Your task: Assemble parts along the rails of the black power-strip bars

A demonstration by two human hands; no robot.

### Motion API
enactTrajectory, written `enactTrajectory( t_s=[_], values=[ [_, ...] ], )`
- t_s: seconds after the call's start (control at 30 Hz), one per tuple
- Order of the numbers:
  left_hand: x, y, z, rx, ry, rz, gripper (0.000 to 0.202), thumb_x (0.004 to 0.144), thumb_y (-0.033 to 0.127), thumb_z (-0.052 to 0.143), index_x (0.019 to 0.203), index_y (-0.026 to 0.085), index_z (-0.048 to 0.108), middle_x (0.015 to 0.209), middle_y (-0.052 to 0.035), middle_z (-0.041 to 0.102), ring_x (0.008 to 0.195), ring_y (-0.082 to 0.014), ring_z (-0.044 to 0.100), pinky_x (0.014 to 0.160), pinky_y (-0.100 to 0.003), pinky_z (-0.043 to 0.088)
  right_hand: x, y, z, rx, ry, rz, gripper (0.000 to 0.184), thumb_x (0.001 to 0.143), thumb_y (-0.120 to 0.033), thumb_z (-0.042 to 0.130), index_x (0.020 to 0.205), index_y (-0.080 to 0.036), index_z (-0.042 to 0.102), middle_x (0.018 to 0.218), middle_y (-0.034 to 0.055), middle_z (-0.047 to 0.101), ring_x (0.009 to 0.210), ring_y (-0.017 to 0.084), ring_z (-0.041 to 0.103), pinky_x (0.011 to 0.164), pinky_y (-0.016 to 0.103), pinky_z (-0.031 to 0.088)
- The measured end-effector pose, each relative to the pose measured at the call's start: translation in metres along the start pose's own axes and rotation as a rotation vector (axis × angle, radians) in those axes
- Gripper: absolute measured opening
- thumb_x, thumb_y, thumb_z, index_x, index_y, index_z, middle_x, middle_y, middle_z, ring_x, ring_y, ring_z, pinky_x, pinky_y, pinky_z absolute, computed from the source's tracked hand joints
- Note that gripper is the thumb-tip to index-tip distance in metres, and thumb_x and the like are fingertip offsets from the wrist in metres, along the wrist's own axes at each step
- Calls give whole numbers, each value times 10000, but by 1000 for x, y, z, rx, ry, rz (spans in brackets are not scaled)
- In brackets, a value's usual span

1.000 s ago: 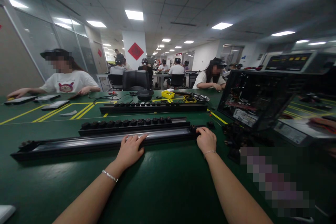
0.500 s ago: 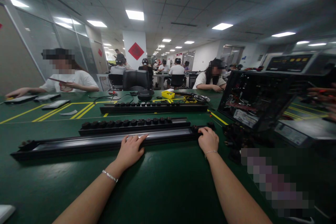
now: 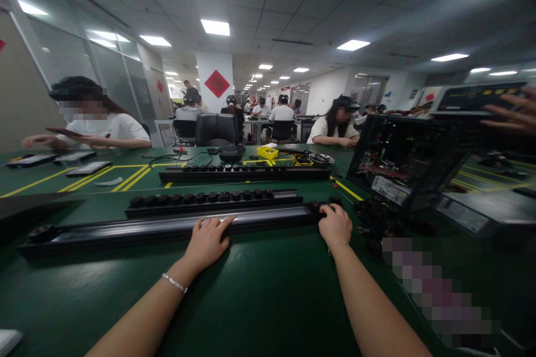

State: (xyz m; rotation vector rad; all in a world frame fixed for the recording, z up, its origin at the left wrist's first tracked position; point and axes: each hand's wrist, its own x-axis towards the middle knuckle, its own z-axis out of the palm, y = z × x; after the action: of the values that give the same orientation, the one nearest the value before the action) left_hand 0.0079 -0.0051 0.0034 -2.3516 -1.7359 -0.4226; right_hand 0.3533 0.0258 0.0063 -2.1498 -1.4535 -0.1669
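Observation:
A long black rail with a shiny empty channel lies across the green table in front of me. My left hand rests flat on its middle, fingers stretched out over the channel. My right hand is at the rail's right end, fingers curled onto a small black plug-like part there; what they pinch is hidden. Behind it lie a second black rail filled with a row of black sockets and a third black rail farther back.
A pile of loose black parts sits right of my right hand. An open computer case stands at the right, with another person's hand above it. A yellow tray is farther back. Other people sit around the table and beyond.
My right hand has slid slightly right along the rail's end. The person at the left has lifted a flat device, and another person's hand has risen at the right edge.

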Motion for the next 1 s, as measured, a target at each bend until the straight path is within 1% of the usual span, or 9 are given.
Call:
enactTrajectory(
  t_s=[0.2, 0.53, 0.77, 1.0],
  values=[
    [0, 1, -2, -6, -29, -19, 526, 769, 303, 438, 1291, 323, 381, 1017, -32, 581, 1008, -209, 489, 986, -418, 190, 2, 3, -2, -9, -31, 33, 364, 712, -99, 407, 920, -288, 638, 1207, 32, 456, 1126, 233, 394, 923, 395, 317],
    [0, 3, -6, -20, -32, -13, 526, 774, 301, 432, 1296, 322, 374, 1012, -31, 580, 1011, -210, 489, 991, -424, 190, 3, 3, -6, 10, -76, 70, 367, 714, -108, 410, 952, -277, 632, 1237, 53, 425, 1118, 256, 400, 893, 408, 337],
    [0, 2, -5, -6, -31, -13, 532, 766, 304, 449, 1294, 319, 381, 1032, -34, 579, 1020, -210, 488, 987, -421, 194, 5, 7, -5, 34, -73, 143, 381, 718, -121, 407, 977, -292, 629, 1160, 56, 468, 1008, 227, 471, 819, 358, 374],
    [0, 2, -5, -21, -31, -13, 531, 771, 295, 444, 1297, 324, 376, 1023, -31, 584, 1031, -207, 486, 990, -416, 189, 6, 7, -9, 35, -100, 159, 398, 717, -126, 397, 1006, -291, 616, 1137, 72, 473, 982, 239, 481, 782, 366, 390]
  ],
)
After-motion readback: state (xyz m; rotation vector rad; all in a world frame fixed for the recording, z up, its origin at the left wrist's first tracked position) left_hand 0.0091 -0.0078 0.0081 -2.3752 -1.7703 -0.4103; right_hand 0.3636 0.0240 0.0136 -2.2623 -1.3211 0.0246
